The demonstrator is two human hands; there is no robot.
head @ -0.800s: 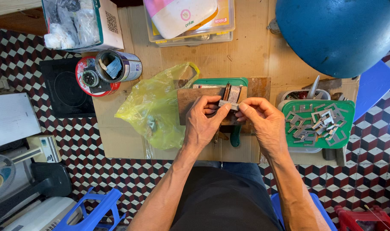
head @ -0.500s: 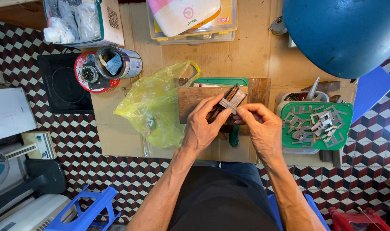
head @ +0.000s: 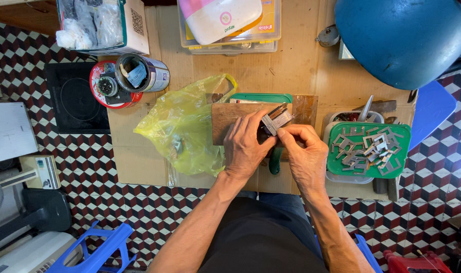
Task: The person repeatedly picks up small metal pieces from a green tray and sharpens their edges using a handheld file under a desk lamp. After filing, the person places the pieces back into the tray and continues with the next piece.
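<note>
I've got a small stack of thin grey metal clips [head: 276, 120] pinched between both hands, right over the brown wooden block [head: 235, 121] in the middle of the cardboard-covered bench top [head: 301, 65]. My left hand [head: 246, 146] is curled shut round the lower end of the stack, thumb & fingers clamped on it; my right hand [head: 305, 151] is closed too, thumb & forefinger nipping the stack's edge from the right side. Looks to me like the step is squaring up or seating the pieces tog. against the block, approx. mid-job, since plenty more loose grey metal pieces lie on the green plastic tray [head: 400, 164] just right of my right hand. Next move prob. needs a firm even pinch so the stack doesn't fan out, w/ the left hand steadying while the right adjusts. A green-handled tool [head: 275, 161] sits under my hands, mostly hidden, can't tell what kind. To the left, a crumpled yellow plastic bag [head: 185, 131] crowds the block, touching its left end, so that side is tight. Behind the block a green-lidded flat box [head: 261, 97]. Further out: an open metal tin [head: 139, 73] lying on a red round lid [head: 101, 83], a clear plastic box [head: 230, 25] at the far edge, & a big blue round lamp shade [head: 407, 35] overhanging the right corner.
</note>
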